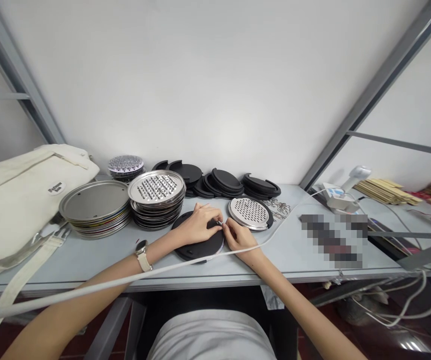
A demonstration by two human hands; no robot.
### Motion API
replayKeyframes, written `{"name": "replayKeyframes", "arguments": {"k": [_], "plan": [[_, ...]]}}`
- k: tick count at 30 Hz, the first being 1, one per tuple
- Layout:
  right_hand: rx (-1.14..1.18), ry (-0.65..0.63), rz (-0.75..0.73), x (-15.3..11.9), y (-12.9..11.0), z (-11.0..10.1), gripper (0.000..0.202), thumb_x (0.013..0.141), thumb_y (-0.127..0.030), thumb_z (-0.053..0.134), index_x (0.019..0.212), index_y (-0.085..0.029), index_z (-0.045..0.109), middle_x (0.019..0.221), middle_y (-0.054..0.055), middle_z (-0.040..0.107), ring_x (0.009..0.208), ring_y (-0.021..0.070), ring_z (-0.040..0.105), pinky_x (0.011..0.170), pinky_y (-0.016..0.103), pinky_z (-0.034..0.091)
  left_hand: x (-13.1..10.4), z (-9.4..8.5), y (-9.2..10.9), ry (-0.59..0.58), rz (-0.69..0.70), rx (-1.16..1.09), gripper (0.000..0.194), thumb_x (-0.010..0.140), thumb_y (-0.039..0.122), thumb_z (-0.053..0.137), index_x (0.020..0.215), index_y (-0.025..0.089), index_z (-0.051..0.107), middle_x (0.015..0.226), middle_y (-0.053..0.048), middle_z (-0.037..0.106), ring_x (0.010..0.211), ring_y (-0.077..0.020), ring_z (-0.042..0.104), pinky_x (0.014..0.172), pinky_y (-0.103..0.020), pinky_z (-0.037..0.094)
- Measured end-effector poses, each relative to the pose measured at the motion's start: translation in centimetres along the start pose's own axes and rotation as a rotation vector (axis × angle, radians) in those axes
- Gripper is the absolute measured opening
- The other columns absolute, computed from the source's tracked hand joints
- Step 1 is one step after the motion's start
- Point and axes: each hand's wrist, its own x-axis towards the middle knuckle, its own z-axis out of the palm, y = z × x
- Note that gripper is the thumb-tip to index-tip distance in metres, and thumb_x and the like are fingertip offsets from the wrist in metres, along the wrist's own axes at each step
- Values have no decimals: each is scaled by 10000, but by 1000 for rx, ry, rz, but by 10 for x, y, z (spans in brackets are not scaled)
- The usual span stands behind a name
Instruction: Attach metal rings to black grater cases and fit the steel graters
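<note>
Grey table [294, 260], bench against a pale wall. Black disc [196, 250] lay flat about midway between the table's side edges, close to the near edge. Left hand [199, 225] rested over it, thumb and fingers pinched at a small shiny piece [220, 223] by the disc's right side; the piece was too small to identify. Right hand [240, 236] met it there, fingertips drawn together; could not tell whether they gripped the piece too.

Main risk, in my judgement: so small a piece could have slipped from the fingertips and skittered off, perhaps over the near edge, if the pinch was poorly aligned. The disc had no visible clamp; uneven pressure from the left hand might have turned it or slid it.

White cable [125, 278] ran slantwise across the view, in front of the disc and the right wrist. Contact unclear; a snag there could have jerked the hand.

Just beyond the right hand, perforated disc [248, 212] sat in a black holder, loose chains [280, 207] beside it. A careless reach could have tangled the chains or knocked the disc.

Left of the hands, toothed discs [157, 187] stood in a tall, uneven stack near plain round plates [95, 200]. A bump from the left forearm might have toppled it; the raised teeth could have scraped skin. More black holders [226, 180] lay piled towards the wall.
</note>
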Motion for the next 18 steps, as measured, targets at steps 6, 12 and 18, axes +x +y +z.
{"name": "replayKeyframes", "arguments": {"k": [6,12,18], "plan": [[5,2,-3,0,0,0,246,941,-311,346,721,-219,407,561,-39,410,498,129,426,518,234,288,0,2,-3,-5,-4,-29,67,841,202,588,898,197,554,865,10,622,897,-190,569,873,-372,312],[-4,2,-2,0,0,0,250,943,-308,346,727,-214,430,565,-32,439,497,129,436,521,236,294,1,2,-3,-2,-11,-32,91,836,202,594,917,197,551,868,6,616,892,-190,577,875,-375,325],[-2,2,5,0,0,0,254,944,-318,344,729,-217,431,560,-34,436,486,128,430,515,237,293,1,3,-6,3,-15,-32,87,824,199,602,896,196,552,854,10,623,868,-183,585,867,-372,336]]}}
